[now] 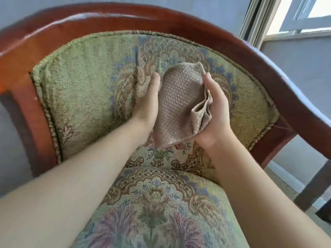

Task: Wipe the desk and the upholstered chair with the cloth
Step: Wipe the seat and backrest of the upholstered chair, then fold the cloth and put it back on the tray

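An upholstered chair [80, 83] fills the view, with green floral tapestry on its curved back and seat and a red-brown wooden frame [111, 18]. A folded beige waffle-textured cloth [179, 102] is held in the air in front of the chair's back, between both hands. My left hand [148, 99] lies flat against the cloth's left side with its fingers pointing up. My right hand [217, 108] grips the cloth's folded right edge, thumb at the top. The desk is not in view.
A grey wall stands behind the chair. A window [304, 15] with a pale curtain [256, 20] is at the upper right. A dark wooden leg [311, 188] stands on the floor at the right, beside the chair's arm.
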